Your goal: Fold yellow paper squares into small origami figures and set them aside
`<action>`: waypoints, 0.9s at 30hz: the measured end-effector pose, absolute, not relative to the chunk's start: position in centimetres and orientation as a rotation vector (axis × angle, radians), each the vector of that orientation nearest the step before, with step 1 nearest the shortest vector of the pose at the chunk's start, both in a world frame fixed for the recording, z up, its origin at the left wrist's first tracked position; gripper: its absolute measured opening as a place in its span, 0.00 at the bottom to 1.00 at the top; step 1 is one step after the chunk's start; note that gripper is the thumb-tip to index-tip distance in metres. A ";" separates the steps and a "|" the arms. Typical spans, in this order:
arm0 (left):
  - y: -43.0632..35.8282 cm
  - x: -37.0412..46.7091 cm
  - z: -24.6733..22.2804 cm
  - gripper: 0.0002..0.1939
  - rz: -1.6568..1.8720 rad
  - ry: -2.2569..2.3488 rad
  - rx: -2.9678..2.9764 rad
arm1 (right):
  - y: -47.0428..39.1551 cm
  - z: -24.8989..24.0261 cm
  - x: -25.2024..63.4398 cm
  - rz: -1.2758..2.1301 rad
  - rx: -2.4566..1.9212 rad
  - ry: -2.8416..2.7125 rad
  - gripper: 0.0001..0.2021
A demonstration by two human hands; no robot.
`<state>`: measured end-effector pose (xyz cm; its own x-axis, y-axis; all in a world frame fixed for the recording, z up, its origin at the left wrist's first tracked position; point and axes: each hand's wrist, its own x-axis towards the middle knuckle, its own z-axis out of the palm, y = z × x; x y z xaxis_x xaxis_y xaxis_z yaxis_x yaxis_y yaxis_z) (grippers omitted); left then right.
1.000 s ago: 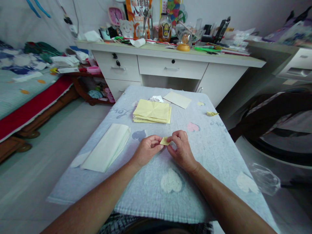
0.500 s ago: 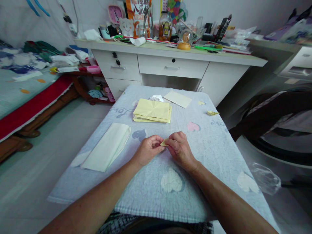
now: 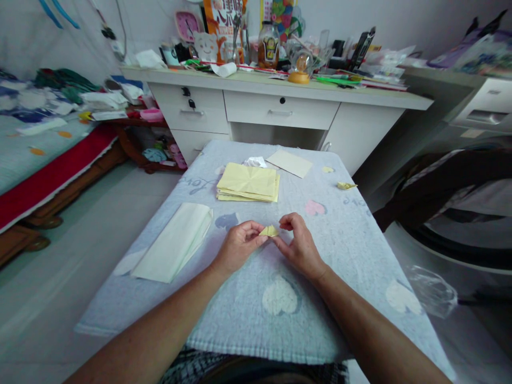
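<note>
A small folded yellow paper [image 3: 269,231] is pinched between the thumb and fingers of my left hand [image 3: 240,246]. To its right, my right hand [image 3: 299,246] has its thumb and index finger spread apart, the thumb close to the paper's right end. Beyond my hands lies a stack of creased yellow paper sheets [image 3: 248,180]. A small folded yellow piece [image 3: 346,185] rests at the far right of the cloth-covered table [image 3: 332,298]. On the left is a folded pale green paper bundle [image 3: 174,242].
A pale card [image 3: 289,162] and crumpled white paper [image 3: 255,161] lie behind the stack. Further back stands a white desk [image 3: 282,109] crowded with a jar [image 3: 269,45] and other items. A bed [image 3: 36,154] is left, a washing machine [image 3: 472,160] right.
My right thumb and index finger have opened apart, away from the small yellow paper, and more of it shows. My left hand still grips it. The view has shifted slightly.
</note>
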<state>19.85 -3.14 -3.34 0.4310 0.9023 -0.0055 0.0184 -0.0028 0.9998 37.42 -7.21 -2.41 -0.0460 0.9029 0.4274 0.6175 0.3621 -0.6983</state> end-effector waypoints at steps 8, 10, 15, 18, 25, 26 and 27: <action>-3.2 19.8 -3.6 0.08 0.845 0.843 1.497 | -7.1 -2.0 38.0 0.814 -1.224 -1.718 0.08; -3.1 19.8 -3.7 0.07 0.854 0.834 1.553 | -7.1 -2.2 37.9 0.912 -1.214 -1.620 0.09; -3.3 19.8 -3.7 0.08 0.911 0.855 1.598 | -7.0 -2.9 37.5 1.140 -1.153 -1.446 0.13; -3.4 19.8 -3.6 0.12 0.902 0.857 1.569 | -6.9 -3.0 37.5 1.191 -1.137 -1.410 0.14; -3.4 19.7 -3.1 0.09 0.794 0.923 1.732 | -6.9 -2.8 37.7 1.185 -1.164 -1.433 0.14; -3.3 19.7 -3.1 0.09 0.790 0.917 1.736 | -6.9 -2.8 37.7 1.177 -1.168 -1.443 0.14; -3.3 19.6 -3.2 0.09 0.791 0.906 1.729 | -6.9 -2.7 37.6 1.169 -1.172 -1.454 0.14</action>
<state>19.65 -3.30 -3.16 0.5074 0.8564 0.0957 0.2103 -0.2308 0.9500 37.65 -6.93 -2.72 -0.1409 0.9865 0.0830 0.1308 0.1017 -0.9862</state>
